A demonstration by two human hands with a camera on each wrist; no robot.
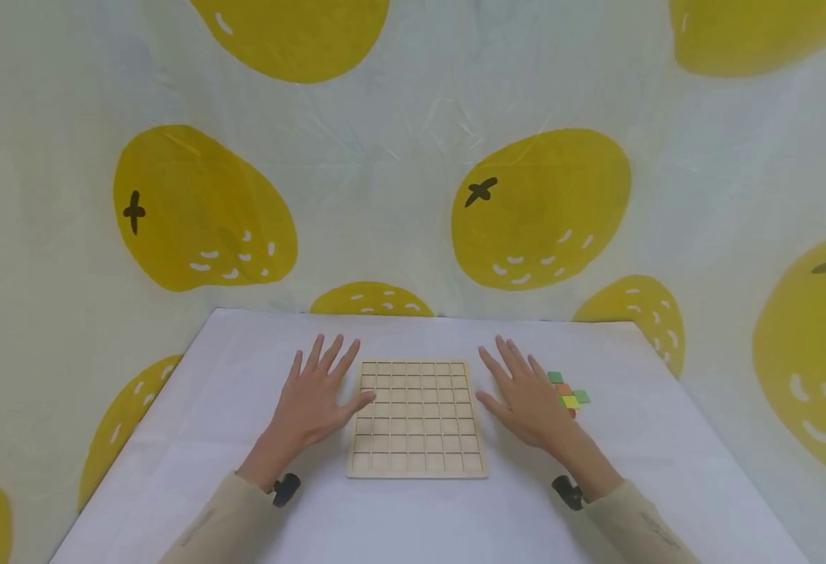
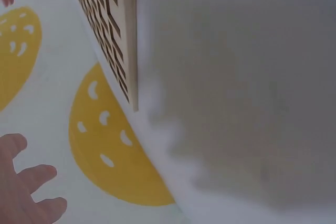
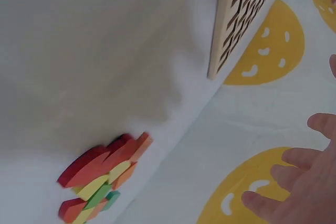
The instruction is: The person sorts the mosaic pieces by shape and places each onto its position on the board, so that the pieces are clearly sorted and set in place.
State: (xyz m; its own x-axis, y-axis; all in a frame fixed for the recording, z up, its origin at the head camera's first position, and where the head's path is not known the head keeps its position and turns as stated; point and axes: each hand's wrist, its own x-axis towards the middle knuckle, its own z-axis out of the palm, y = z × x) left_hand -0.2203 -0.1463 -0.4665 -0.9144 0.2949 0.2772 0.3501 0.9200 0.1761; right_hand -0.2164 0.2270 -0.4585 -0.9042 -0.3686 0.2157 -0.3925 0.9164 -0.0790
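Observation:
A square wooden grid board [image 1: 417, 427] with rows of shallow cells lies on the white table between the two hands. My left hand [image 1: 312, 403] is held with spread fingers at the board's left side, its thumb over the board's edge in the head view. On the other side, my right hand [image 1: 526, 399] has its fingers spread too and holds nothing. Beside and partly behind it lies a small group of coloured tiles [image 1: 581, 396]. The right wrist view shows these tiles as red, yellow, green and orange blocks [image 3: 94, 166] clustered together. Both hands appear raised above the tabletop.
The white table [image 1: 413, 521] runs back to a pale cloth [image 1: 378, 196] printed with large yellow fruit shapes. Each wrist wears a dark strap-mounted device, one on the left [image 1: 287, 489] and another on the right [image 1: 567, 492].

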